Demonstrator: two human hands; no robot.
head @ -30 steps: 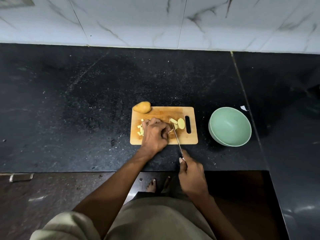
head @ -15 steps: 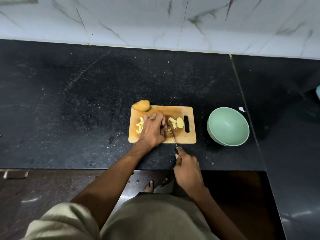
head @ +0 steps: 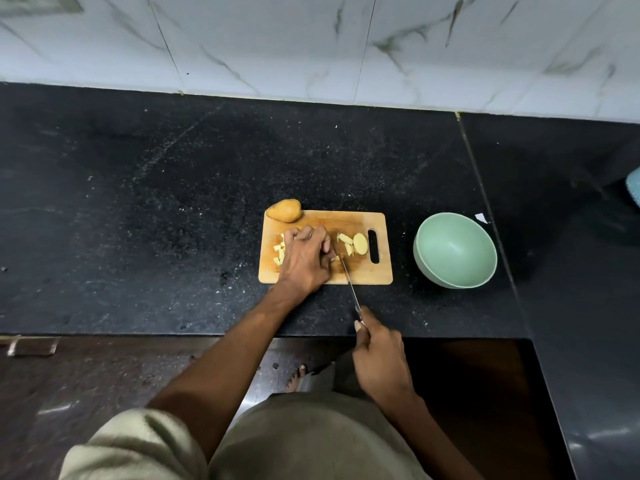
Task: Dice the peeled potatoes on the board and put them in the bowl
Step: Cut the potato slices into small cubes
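Left hand (head: pixel 306 259) is curled knuckles-up over a potato piece at board (head: pixel 367 273) centre, though the piece itself is mostly hidden; right hand (head: pixel 379 362) is closed round the handle of the knife (head: pixel 348 280), whose blade runs toward 11 o'clock beside the left fingertips. Keep fingertips tucked behind the knuckles and cut straight down in even steps. Slices (head: pixel 355 242) lie at 2 o'clock of the left hand, dice (head: pixel 278 252) at 9, a whole potato (head: pixel 284 210) at the board's 11 o'clock corner, the bowl (head: pixel 455 249) at 3 o'clock, holding nothing.
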